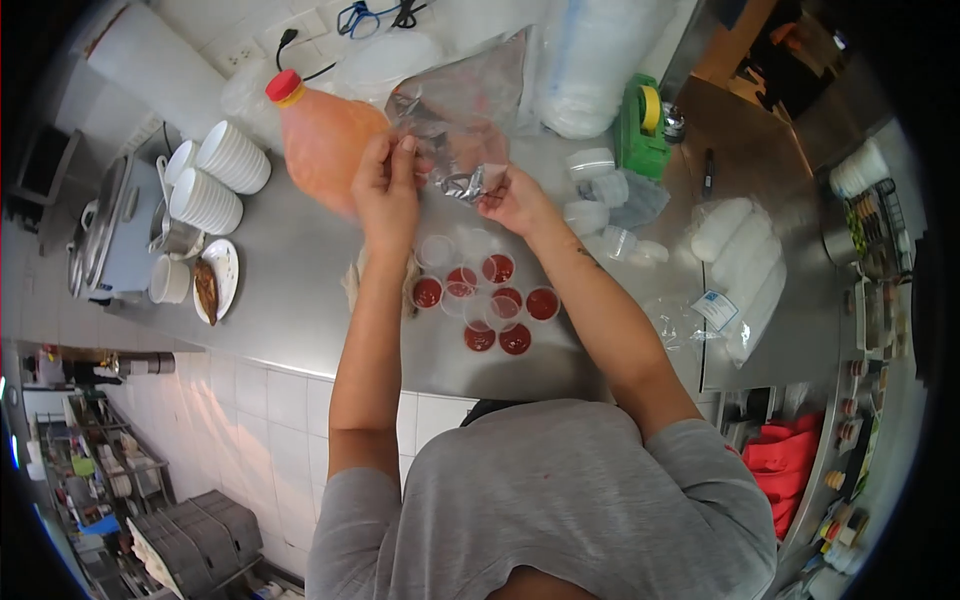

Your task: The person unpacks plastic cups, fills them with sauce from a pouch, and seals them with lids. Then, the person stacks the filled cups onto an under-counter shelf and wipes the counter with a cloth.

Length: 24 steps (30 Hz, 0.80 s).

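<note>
A silvery, partly see-through bag (pixel 470 95) with red residue inside is held up over the steel counter (pixel 290 290). My left hand (pixel 388 185) pinches its left edge, beside a large jug of orange liquid (pixel 325 140) with a red cap. At the bag's lower right corner, my right hand (pixel 515 200) grips the crumpled film. Below my hands stand several small clear cups, some with red sauce (pixel 542 303) in them, others empty, such as one clear cup (pixel 437 251). A beige cloth (pixel 355 283) lies partly behind my left forearm.
Stacked white tubs (pixel 205 200) and a white plate (pixel 228 275) with a brown food piece stand left. To the right are a green tape dispenser (pixel 640 130), clear lids (pixel 590 165) and bagged white cups (pixel 745 260). White foam-like stacks (pixel 600 70) line the back.
</note>
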{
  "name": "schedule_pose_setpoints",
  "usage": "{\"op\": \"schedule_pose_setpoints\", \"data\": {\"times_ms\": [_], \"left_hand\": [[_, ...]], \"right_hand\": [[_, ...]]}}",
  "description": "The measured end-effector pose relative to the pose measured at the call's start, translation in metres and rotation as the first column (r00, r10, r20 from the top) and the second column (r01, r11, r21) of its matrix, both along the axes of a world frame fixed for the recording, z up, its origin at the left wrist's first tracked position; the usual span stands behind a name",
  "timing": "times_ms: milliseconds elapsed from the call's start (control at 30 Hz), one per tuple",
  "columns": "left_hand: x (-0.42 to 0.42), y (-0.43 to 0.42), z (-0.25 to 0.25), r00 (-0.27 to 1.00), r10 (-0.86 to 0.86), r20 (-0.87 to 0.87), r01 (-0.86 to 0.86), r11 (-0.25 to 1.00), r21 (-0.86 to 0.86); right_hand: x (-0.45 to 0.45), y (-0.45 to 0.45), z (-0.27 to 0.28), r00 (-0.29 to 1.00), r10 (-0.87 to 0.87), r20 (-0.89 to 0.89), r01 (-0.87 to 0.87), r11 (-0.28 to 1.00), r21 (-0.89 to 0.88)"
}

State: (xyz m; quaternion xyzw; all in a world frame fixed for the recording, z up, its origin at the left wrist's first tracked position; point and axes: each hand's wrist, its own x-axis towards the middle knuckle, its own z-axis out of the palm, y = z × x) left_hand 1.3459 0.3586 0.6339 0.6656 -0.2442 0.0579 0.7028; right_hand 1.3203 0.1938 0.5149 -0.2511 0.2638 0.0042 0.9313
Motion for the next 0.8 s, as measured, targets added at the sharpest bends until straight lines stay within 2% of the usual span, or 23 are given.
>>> {"op": "schedule_pose_setpoints", "data": {"times_ms": [67,167,200,267,300,400,500,567,600,667,700,800], "left_hand": [[0.008,0.004,-0.008,0.999,-0.036,-0.032,0.036,0.999,0.011],[0.024,0.013,-0.051,0.971,-0.072,-0.228,0.096,0.991,0.097],[0.022,0.010,-0.056,0.912,-0.099,-0.399,0.123,0.992,0.035],[0.015,0.003,-0.065,0.703,-0.165,-0.692,0.138,0.986,-0.096],[0.019,0.004,-0.072,0.536,-0.343,-0.772,0.160,0.939,-0.305],[0.027,-0.002,-0.087,0.456,-0.464,-0.759,0.104,0.875,-0.473],[0.028,-0.012,-0.088,0.421,-0.492,-0.762,-0.056,0.825,-0.563],[0.043,-0.007,-0.124,0.360,-0.735,-0.575,0.085,0.639,-0.764],[0.049,-0.005,-0.140,0.311,-0.832,-0.459,0.146,0.519,-0.842],[0.049,-0.004,-0.149,0.365,-0.792,-0.489,0.138,0.566,-0.813],[0.048,-0.004,-0.150,0.393,-0.769,-0.504,0.136,0.591,-0.795],[0.032,-0.006,-0.127,0.482,-0.555,-0.678,-0.051,0.755,-0.654]], "right_hand": [[0.007,-0.003,-0.006,0.997,-0.072,0.015,0.071,0.996,0.057],[0.012,-0.010,-0.010,0.994,-0.082,0.078,0.080,0.996,0.038],[0.012,-0.008,-0.005,0.990,-0.100,0.100,0.097,0.994,0.041],[0.011,-0.001,0.010,0.981,-0.132,0.142,0.127,0.991,0.049],[0.014,0.001,0.010,0.976,-0.131,0.172,0.127,0.991,0.036],[0.020,0.001,0.008,0.964,-0.122,0.236,0.129,0.991,-0.018],[0.026,-0.004,-0.002,0.959,-0.103,0.262,0.119,0.992,-0.046],[0.038,-0.011,-0.025,0.951,-0.101,0.293,0.111,0.994,-0.016],[0.039,-0.010,-0.023,0.955,-0.165,0.245,0.163,0.986,0.025],[0.040,-0.004,-0.015,0.949,-0.283,0.139,0.271,0.958,0.095],[0.042,-0.005,-0.020,0.945,-0.294,0.140,0.284,0.955,0.090],[0.053,-0.005,-0.048,0.940,-0.298,0.167,0.291,0.954,0.068]]}}
